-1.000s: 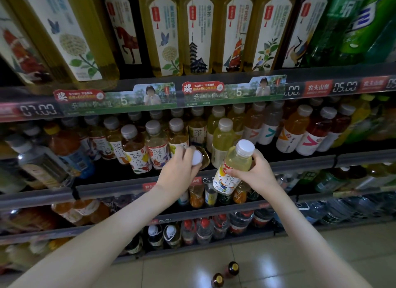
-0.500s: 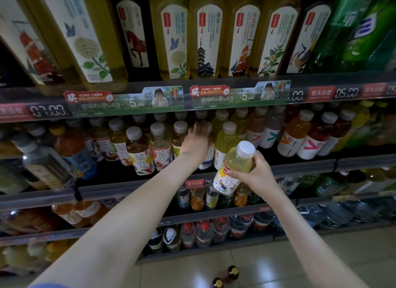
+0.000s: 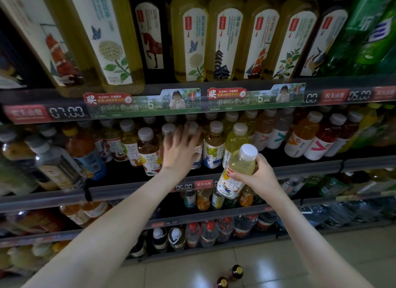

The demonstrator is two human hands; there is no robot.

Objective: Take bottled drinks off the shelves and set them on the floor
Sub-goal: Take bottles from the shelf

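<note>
My right hand grips a pale yellow tea bottle with a white cap, held in front of the middle shelf rail. My left hand reaches into the middle shelf with fingers spread and fairly straight, laid over the tea bottles there. Its fingers cover a bottle in the row between a brown tea bottle and a grape-label bottle. Whether the fingers hold that bottle is unclear. Two dark-capped bottles stand on the tiled floor below.
Tall yellow tea bottles fill the top shelf. Orange and red drinks stand to the right on the middle shelf, water bottles to the left. Lower shelves hold small bottles. Price rails jut out in front of each shelf.
My left hand went from holding a bottle cap near the rail to reaching deeper into the middle shelf, fingers now spread over the row. My right hand keeps the yellow bottle almost still.
</note>
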